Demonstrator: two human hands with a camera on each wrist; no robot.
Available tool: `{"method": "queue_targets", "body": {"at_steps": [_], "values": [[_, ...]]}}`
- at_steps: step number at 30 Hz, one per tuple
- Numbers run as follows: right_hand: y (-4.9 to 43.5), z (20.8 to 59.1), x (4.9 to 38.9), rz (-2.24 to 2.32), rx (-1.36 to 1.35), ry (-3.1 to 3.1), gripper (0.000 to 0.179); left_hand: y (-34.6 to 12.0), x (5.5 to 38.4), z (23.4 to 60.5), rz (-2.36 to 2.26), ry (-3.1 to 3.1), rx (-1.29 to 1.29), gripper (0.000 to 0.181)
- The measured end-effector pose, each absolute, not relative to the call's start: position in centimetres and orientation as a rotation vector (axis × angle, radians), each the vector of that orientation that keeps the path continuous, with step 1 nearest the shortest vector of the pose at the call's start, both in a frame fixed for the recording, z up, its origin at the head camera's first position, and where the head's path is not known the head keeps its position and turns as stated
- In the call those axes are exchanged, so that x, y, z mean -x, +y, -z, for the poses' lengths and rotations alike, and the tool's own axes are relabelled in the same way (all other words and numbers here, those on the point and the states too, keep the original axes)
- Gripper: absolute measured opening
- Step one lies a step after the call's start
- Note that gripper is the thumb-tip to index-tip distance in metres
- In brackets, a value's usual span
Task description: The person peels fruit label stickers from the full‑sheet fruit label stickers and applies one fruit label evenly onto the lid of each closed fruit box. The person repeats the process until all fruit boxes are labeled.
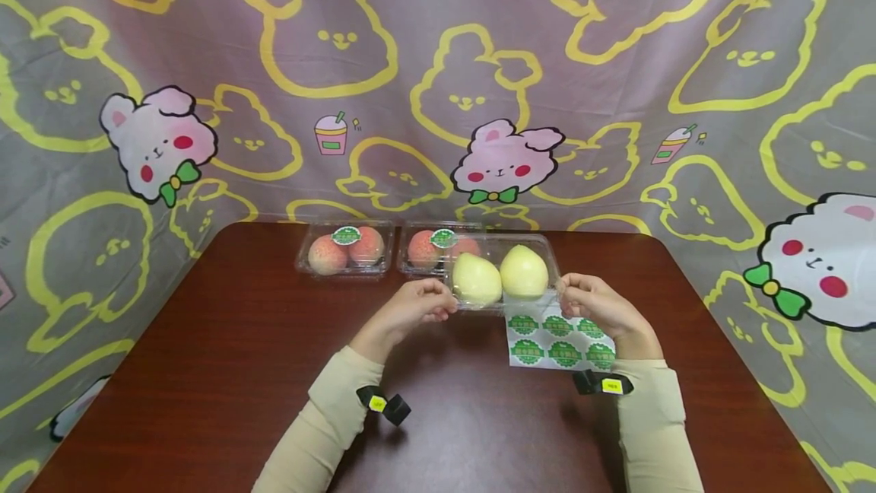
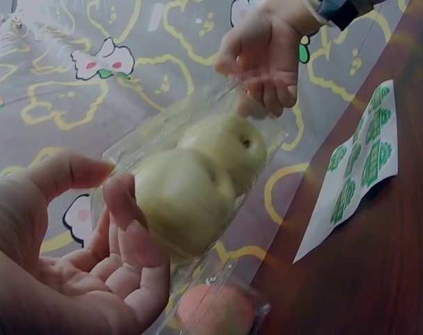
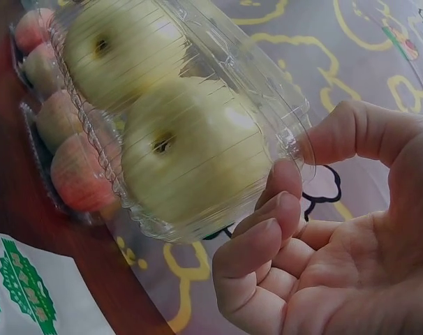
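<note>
Held up over the table is a clear plastic clamshell box (image 1: 556, 268) with two pale yellow-green, pear-like fruits (image 1: 524, 272) side by side inside. My left hand (image 1: 411, 310) pinches its left end between thumb and fingers. At the opposite end my right hand (image 1: 609, 314) pinches the plastic edge, as the right wrist view shows closely. The box looks closed in that view, with ridged plastic (image 3: 183, 132) over the fruits. Below and behind my right hand lies a white sheet of round green stickers (image 1: 547, 341), partly covered by the box and hand.
Two clear boxes of pinkish-red peaches stand at the table's back: the left box (image 1: 379, 268) and the right box (image 1: 405, 265), partly hidden by the held one. Each bears a green label (image 1: 346, 235). A patterned curtain (image 1: 383, 44) borders the dark wooden table (image 1: 226, 371).
</note>
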State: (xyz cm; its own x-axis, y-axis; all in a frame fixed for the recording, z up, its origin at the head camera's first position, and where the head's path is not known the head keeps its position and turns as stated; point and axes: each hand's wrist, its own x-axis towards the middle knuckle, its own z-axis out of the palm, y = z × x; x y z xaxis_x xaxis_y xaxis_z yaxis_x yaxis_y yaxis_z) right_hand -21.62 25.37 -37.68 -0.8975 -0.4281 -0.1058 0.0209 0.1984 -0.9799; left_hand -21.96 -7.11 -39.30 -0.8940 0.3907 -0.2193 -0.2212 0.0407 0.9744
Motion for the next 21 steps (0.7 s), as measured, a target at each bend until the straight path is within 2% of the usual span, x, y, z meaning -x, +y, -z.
{"method": "queue_targets", "body": {"at_steps": [10, 21], "values": [[24.4, 38.3, 21.9, 1.751, 0.466, 2.052, 0.019, -9.7, 22.5, 39.3, -1.737, 1.921, -0.395, 0.008], [23.5, 39.3, 22.2, 1.707, 0.617, 1.955, 0.023, -12.1, 22.9, 39.4, -1.584, 1.949, -0.500, 0.008]]}}
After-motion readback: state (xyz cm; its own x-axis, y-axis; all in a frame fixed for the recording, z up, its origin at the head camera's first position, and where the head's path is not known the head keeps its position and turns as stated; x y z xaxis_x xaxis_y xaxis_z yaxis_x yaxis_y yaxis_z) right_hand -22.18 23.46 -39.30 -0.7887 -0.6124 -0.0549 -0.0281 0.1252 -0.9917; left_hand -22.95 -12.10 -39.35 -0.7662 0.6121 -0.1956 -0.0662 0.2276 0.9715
